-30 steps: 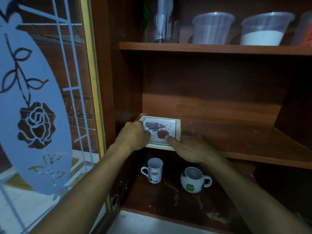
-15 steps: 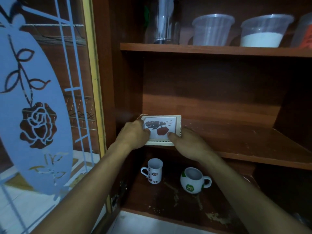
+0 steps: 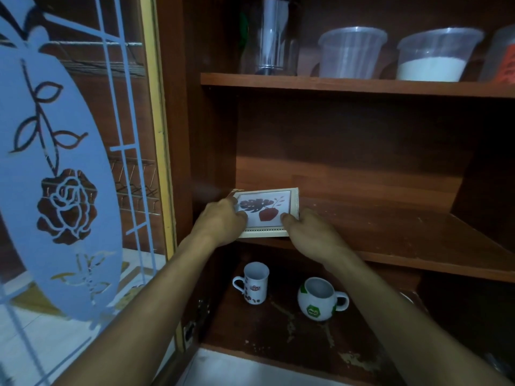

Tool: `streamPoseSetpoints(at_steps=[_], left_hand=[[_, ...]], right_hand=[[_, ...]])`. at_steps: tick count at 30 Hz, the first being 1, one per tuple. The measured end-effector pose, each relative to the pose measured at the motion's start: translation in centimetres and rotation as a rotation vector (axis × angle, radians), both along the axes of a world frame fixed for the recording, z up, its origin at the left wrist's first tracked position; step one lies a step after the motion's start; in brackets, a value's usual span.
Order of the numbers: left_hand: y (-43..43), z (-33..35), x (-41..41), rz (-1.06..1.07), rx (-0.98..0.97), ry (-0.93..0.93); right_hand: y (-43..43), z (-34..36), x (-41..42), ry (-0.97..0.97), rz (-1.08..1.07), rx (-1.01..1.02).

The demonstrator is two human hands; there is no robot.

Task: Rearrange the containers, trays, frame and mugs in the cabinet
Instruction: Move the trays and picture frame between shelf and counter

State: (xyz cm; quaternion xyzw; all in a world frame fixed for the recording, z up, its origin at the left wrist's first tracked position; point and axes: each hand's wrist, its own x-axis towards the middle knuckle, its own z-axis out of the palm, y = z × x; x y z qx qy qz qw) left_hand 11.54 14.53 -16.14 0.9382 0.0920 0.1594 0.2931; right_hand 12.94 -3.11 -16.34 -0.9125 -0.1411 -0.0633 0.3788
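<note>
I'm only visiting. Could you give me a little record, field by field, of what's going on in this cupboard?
picture frame: leaf-and-pot print, at the front left of the middle shelf
left hand: grips the frame's left edge
right hand: pinches the frame's lower right corner
top shelf: glass jar, empty clear tub, clear tub of white powder
bottom shelf: tall white mug and round white-and-green mug, upright, apart
glass door: open at left, rose pattern
</note>
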Motion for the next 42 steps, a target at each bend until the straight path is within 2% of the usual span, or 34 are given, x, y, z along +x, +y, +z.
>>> streamPoseSetpoints(at_steps=[4, 7, 14, 17, 24, 34, 36, 39, 42], left_hand=[[0.0, 0.1, -0.1, -0.016, -0.016, -0.01], [0.0, 0.0, -0.2, -0.016, -0.018, -0.017], [0.0, -0.1, -0.5, -0.024, -0.066, -0.046], [-0.3, 0.0, -0.7, -0.022, -0.089, -0.056], [-0.1, 0.7, -1.1, -0.001, -0.137, -0.087], [-0.3, 1.4, -3.0, -0.015, -0.195, -0.07], [-0.4, 1.5, -3.1, -0.042, -0.277, -0.083], [-0.7, 1.3, -3.3, -0.093, -0.597, -0.033], [-0.9, 1.2, -3.7, -0.119, -0.774, -0.021]], right_hand=[[0.0, 0.3, -0.6, 0.015, 0.001, 0.048], [0.3, 0.2, -0.7, 0.105, 0.013, 0.15], [1.2, 0.0, -1.2, 0.277, 0.075, 0.67], [1.3, -0.1, -1.7, 0.286, 0.088, 0.797], [0.8, -0.3, -3.1, 0.246, 0.085, 0.931], [0.3, -0.2, -5.0, 0.17, 0.092, 0.982], [0.2, -0.1, -5.4, 0.17, 0.094, 0.998], [-0.1, -0.1, -6.0, 0.173, 0.091, 1.022], [-0.5, -0.2, -6.4, 0.169, 0.077, 1.027]])
